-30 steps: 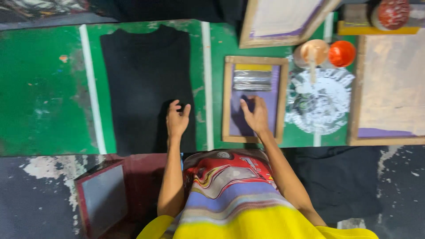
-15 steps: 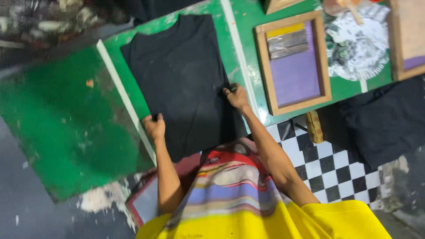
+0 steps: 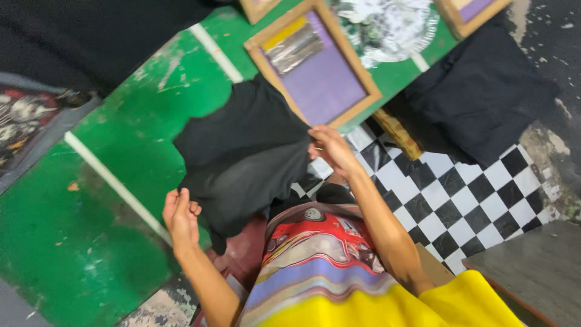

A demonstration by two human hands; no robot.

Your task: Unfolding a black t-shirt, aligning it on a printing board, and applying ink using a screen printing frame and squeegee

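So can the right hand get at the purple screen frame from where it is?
Probably yes: the right hand grips the black shirt just below the screen frame, nothing lies between them, but it must drop the shirt first.

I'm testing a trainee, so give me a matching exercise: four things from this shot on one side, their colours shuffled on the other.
Things:
1. garment in both hands
2. table top
3. mesh of the wooden screen frame
4. floor tiles

Colours:
A. green with white stripes
B. black and white checks
C. black
D. purple

Pairs: 1-C, 2-A, 3-D, 4-B
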